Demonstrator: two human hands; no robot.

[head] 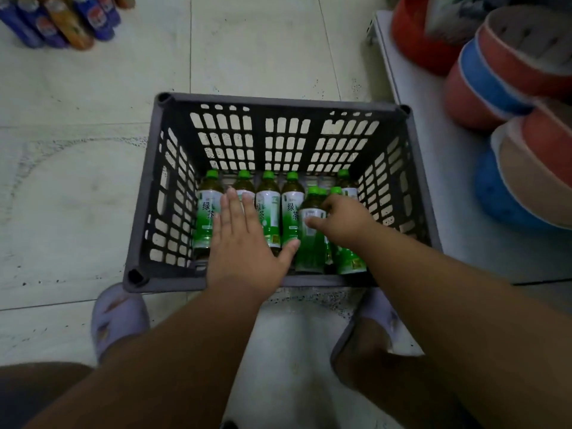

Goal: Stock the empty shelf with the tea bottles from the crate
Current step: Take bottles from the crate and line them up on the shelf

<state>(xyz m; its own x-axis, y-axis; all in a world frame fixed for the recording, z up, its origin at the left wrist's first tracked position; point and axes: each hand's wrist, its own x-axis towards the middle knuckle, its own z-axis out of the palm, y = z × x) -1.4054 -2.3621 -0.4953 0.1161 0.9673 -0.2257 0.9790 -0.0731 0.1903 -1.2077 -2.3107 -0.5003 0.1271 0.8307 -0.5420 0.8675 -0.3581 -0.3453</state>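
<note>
A dark grey slotted crate (272, 103) stands on the floor in front of my feet. Several green tea bottles (292, 212) with green caps and white-green labels lie in its bottom. My left hand (244, 239) reaches into the crate with fingers straight and spread, over the bottles on the left side. My right hand (343, 221) is inside on the right, its fingers curled round the upper part of one tea bottle (309, 243) that lies on top of others. No empty shelf can be made out in this view.
A white low shelf base (433, 181) runs along the right, carrying stacked red and blue plastic basins (495, 75). Blue and orange drink bottles (62, 23) stand on the tiled floor at the top left. My slippered feet (119, 317) are just below the crate.
</note>
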